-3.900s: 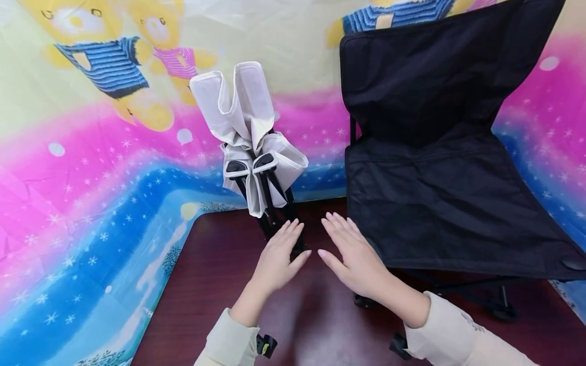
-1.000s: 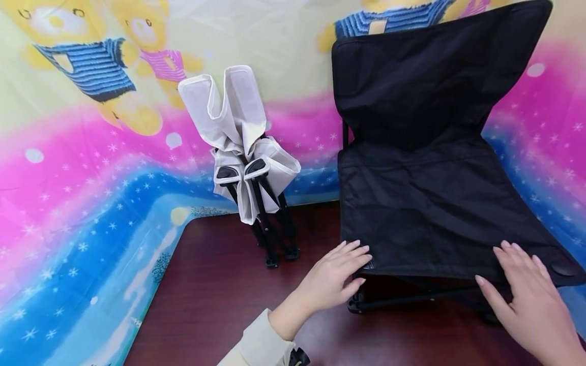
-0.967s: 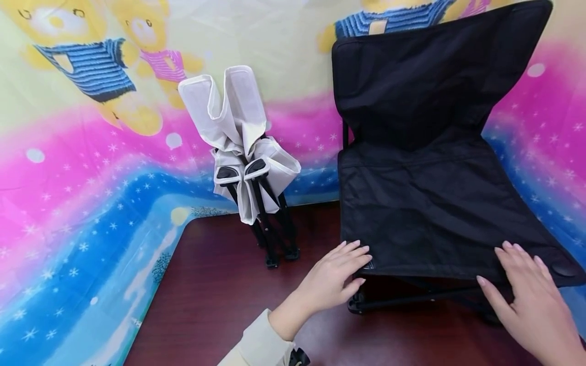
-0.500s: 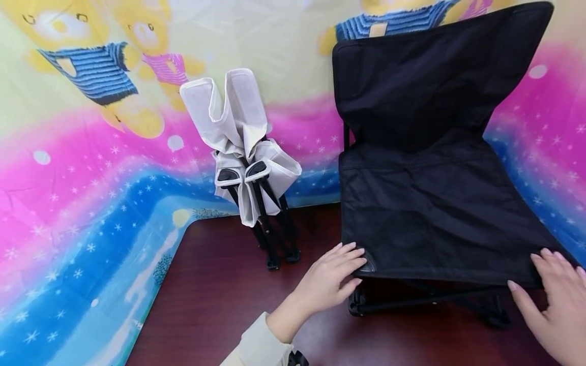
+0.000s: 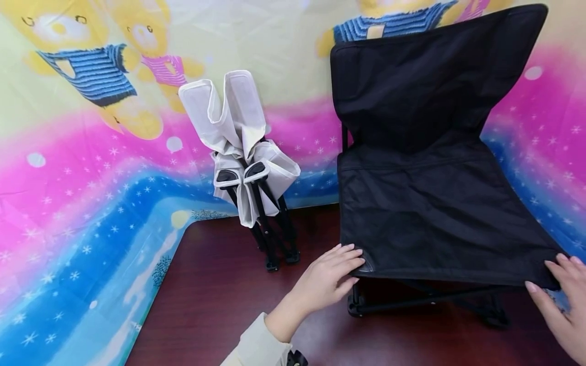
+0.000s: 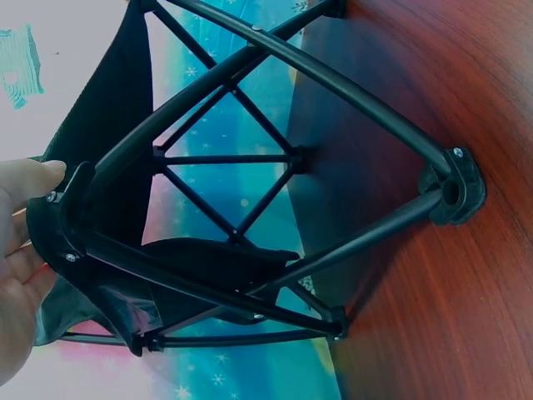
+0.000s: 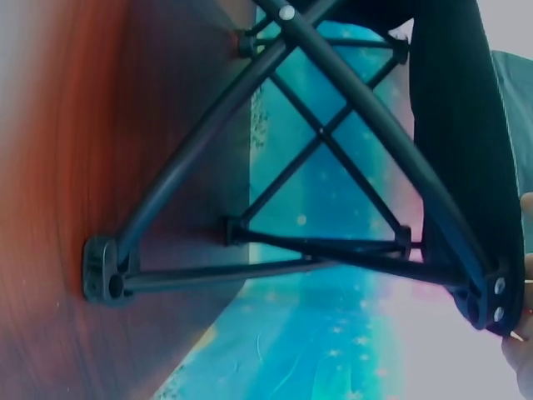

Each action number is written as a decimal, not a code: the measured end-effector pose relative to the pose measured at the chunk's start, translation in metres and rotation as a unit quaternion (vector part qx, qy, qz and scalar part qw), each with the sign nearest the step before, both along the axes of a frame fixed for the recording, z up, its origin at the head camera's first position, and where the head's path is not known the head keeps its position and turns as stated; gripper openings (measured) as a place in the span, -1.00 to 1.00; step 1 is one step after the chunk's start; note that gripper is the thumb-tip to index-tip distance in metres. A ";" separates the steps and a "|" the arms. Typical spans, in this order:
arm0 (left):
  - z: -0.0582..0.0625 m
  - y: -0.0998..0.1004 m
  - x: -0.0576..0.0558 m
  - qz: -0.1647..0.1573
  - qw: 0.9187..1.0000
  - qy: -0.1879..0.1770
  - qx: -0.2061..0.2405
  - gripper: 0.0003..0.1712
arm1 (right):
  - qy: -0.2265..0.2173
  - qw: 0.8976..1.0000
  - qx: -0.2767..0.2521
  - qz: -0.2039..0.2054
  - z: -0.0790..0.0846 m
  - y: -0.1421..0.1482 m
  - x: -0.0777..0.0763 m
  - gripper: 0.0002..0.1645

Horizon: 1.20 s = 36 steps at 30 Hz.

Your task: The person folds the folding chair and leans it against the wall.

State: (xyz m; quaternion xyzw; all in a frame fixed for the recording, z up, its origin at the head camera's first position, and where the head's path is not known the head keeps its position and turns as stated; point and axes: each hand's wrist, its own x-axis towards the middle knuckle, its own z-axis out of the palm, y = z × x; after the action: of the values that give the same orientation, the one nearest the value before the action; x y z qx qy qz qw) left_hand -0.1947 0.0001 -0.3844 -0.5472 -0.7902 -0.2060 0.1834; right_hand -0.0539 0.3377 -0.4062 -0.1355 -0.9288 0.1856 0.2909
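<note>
A black folding chair stands unfolded on a dark reddish table, its fabric seat spread over crossed tube legs. My left hand rests on the seat's front left corner, with fairly straight fingers on top and the thumb by the front edge. In the left wrist view the corner bracket lies beside that thumb. My right hand touches the front right corner, fingers on the fabric and thumb apart from them. Only its fingertips show in the right wrist view, beside the right corner bracket.
A second folding chair, white with black legs, stands folded at the back left of the table. Behind both chairs hangs a cloth backdrop with printed bears. The table's left edge meets the backdrop.
Both hands have gone from between the chairs to the black chair's seat. Over the last second my right hand has slid right to the front right corner, while the left has stayed in place.
</note>
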 end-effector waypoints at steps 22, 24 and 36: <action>-0.008 -0.004 -0.011 -0.036 0.992 0.121 0.018 -0.48 | 0.208 0.976 -0.028 0.054 -0.014 0.022 -0.008 0.01; -0.010 -0.003 -0.011 -0.042 0.991 0.128 0.024 -0.48 | 0.204 0.977 -0.017 0.066 -0.018 0.028 -0.007 -0.01; -0.015 -0.003 -0.015 -0.067 0.980 0.172 0.072 -0.69 | 0.196 0.968 0.073 0.142 -0.055 0.074 -0.009 -0.47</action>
State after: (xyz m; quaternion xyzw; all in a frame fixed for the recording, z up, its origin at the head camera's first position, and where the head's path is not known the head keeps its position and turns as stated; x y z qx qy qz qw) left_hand -0.2093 -0.0032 -0.3999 -0.6113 -0.6916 -0.1768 0.3418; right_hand -0.0629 0.4119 -0.4608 0.0588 -0.8745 0.1795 0.4467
